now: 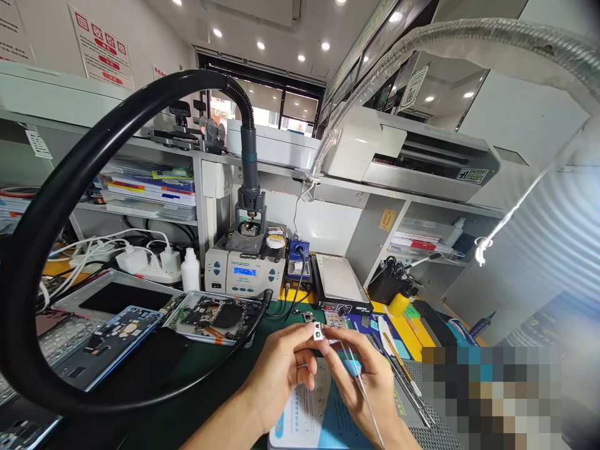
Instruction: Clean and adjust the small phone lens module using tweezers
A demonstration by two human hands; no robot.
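My left hand [280, 370] pinches a small silver camera module [318, 333] between thumb and fingertips, low in the middle of the head view. My right hand [364, 381] is closed round thin metal tweezers [360, 384], and its fingertips also touch the module from the right. Both hands hover over a white and blue card [307, 420] on the dark green bench mat [220, 394].
A thick black hose [70, 181] loops from the hot-air station [244, 267]. Opened phones [213, 315] and a blue phone frame [110, 340] lie on the left. A preheater plate [338, 286], more tweezers [398, 369] and a black stand [392, 281] sit to the right.
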